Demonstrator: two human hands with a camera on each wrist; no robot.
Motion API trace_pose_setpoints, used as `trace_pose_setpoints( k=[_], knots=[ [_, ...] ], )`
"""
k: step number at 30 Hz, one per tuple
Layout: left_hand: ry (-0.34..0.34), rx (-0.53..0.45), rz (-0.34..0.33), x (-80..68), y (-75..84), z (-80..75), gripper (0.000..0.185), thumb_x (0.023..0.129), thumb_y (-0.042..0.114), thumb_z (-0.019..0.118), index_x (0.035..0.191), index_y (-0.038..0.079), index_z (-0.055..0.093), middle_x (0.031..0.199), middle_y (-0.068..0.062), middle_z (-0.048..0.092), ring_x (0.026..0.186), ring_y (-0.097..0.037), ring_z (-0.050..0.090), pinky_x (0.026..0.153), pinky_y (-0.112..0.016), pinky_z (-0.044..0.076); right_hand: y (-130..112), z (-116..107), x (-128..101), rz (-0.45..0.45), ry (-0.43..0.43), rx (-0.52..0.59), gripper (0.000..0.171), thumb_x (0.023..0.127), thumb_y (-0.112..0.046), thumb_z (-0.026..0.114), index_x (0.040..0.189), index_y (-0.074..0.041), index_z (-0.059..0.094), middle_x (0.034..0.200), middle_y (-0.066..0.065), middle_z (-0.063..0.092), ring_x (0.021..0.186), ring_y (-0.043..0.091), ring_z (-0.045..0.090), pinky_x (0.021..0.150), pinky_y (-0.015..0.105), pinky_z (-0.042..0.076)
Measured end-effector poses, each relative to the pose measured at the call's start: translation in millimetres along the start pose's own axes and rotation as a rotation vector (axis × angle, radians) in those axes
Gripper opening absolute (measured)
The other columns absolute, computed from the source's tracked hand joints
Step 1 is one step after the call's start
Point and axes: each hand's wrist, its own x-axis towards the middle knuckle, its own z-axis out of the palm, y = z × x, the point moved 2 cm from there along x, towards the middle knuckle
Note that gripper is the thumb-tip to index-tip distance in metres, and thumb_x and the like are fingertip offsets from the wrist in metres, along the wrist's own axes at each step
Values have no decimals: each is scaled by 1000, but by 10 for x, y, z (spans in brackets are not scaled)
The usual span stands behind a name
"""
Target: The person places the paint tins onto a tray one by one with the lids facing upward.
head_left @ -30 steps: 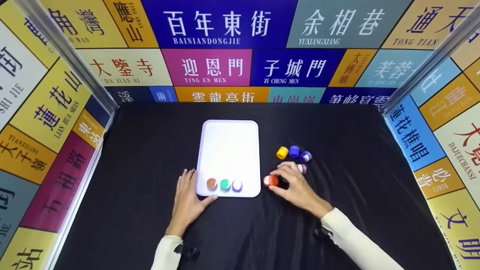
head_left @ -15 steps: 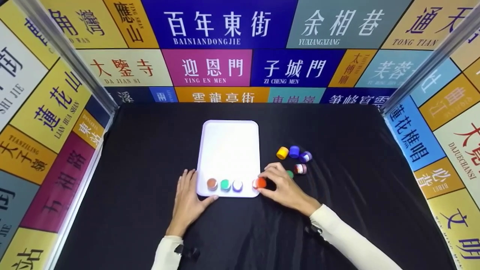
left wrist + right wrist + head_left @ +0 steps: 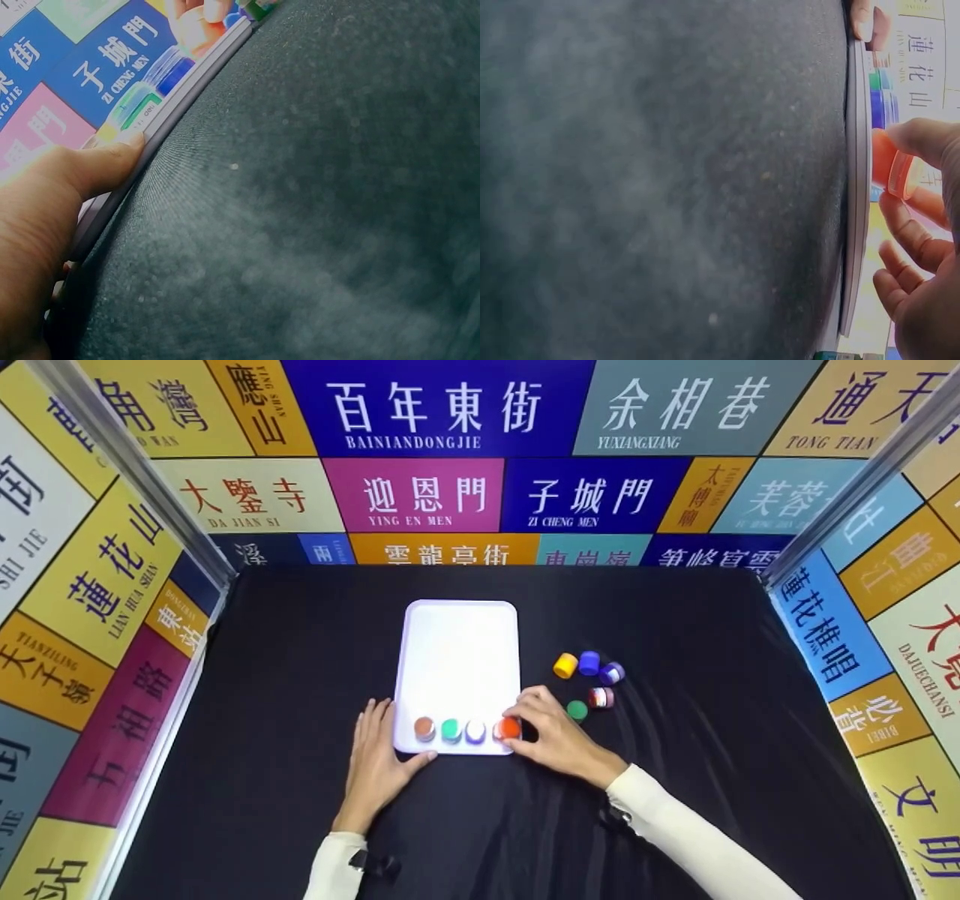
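My right hand pinches a small red-orange paint jar between thumb and fingers, over the front right corner of a white tray. In the right wrist view the red-orange jar is tilted at the tray's rim. Left of it on the tray stand a brown jar, a green jar and a white-and-blue jar in a row. My left hand rests against the tray's left edge, fingers straight, its thumb on the front rim.
Right of the tray on the black cloth lie a yellow jar, a blue jar, a dark blue jar, a jar with a reddish label and a green jar. Sign-printed panels enclose the table.
My right hand has carried the red-orange jar leftward from the cloth to over the tray's front right corner. The green jar on the cloth has come into view. My left hand has stayed put.
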Motion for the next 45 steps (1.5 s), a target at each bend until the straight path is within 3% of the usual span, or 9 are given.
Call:
trace_pose_setpoints(
  k=[19, 45],
  knots=[
    [26, 1, 22, -33, -29, 22, 115, 79, 54, 95, 163, -7, 44, 167, -28, 44, 164, -48, 26, 136, -62, 15, -58, 50, 58, -30, -37, -32, 37, 90, -21, 92, 121, -5, 79, 116, 6, 72, 121, 27, 57, 106, 42, 53],
    [5, 10, 12, 3, -6, 17, 115, 80, 53, 94, 164, -6, 43, 168, -28, 43, 165, -47, 25, 137, -60, 13, 155, -337, -207, -30, 39, -88, 41, 87, -17, 94, 123, -2, 79, 117, 7, 72, 123, 30, 58, 108, 40, 51]
  ],
)
